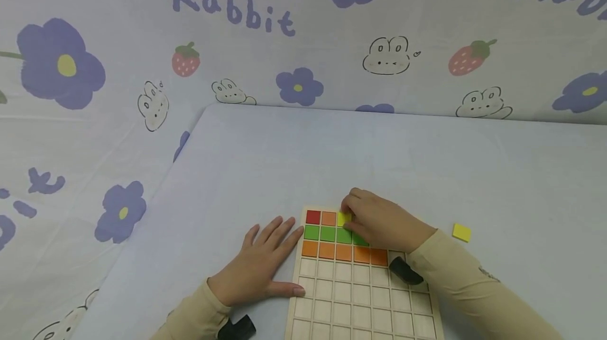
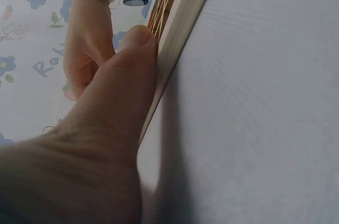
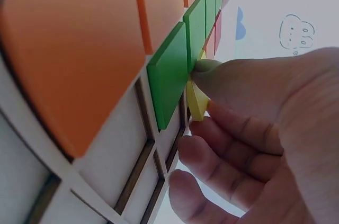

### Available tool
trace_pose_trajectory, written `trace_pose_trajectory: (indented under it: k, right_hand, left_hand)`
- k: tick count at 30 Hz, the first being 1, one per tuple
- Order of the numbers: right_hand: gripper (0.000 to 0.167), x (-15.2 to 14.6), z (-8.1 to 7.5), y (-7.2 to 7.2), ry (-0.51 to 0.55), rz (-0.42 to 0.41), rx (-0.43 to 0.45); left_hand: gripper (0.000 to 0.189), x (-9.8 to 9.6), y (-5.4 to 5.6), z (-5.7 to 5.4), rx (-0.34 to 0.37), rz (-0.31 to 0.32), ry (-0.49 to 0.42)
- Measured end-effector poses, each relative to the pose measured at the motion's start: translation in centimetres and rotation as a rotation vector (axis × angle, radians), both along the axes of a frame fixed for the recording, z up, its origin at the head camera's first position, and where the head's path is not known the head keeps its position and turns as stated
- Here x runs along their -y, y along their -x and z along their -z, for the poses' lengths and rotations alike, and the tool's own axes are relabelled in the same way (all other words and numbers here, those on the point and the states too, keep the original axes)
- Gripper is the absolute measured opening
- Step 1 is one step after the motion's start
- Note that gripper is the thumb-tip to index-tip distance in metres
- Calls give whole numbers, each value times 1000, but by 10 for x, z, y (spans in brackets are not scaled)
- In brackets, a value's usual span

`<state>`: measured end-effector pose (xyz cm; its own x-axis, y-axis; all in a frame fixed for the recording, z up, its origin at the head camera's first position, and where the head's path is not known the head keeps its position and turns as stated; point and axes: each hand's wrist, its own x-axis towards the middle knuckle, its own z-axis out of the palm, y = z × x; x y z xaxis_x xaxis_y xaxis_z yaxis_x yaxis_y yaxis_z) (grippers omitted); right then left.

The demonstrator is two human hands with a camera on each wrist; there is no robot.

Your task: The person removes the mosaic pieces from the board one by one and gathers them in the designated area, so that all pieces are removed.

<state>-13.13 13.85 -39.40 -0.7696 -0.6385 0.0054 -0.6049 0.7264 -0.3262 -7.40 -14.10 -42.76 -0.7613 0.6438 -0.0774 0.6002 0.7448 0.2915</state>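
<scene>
A wooden grid board (image 1: 324,288) lies on the white table, its far rows filled with square colored tiles. My right hand (image 1: 386,221) is over the far row, pinching a yellow tile (image 3: 197,102) between thumb and fingers; the right wrist view shows this tile tilted at a cell beside a green tile (image 3: 170,78). Another yellow tile (image 1: 342,219) sits in that row, past a red tile (image 1: 313,217) and a light orange tile (image 1: 329,218). Fingers spread, my left hand (image 1: 261,263) rests along the board's left edge, its thumb touching the rim.
A loose yellow tile (image 1: 462,232) lies on the table to the right of the board. Orange tiles (image 1: 326,250) fill part of the third row. A patterned cloth (image 1: 246,55) with flowers and rabbits hangs behind the table and at its left.
</scene>
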Motion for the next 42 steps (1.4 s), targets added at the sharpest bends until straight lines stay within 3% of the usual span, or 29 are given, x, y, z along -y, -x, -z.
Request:
trace_pose_trajectory:
  k: [22, 31, 42]
  right_hand:
    - [10, -5, 0, 0, 134, 32, 119]
    - [12, -50, -20, -7, 236, 124, 151]
    - [16, -112, -26, -30, 160, 258, 148]
  left_hand:
    - [101, 2, -2, 1, -20, 4, -9]
    - [102, 2, -1, 1, -17, 8, -9]
    - [102, 2, -2, 0, -14, 7, -9]
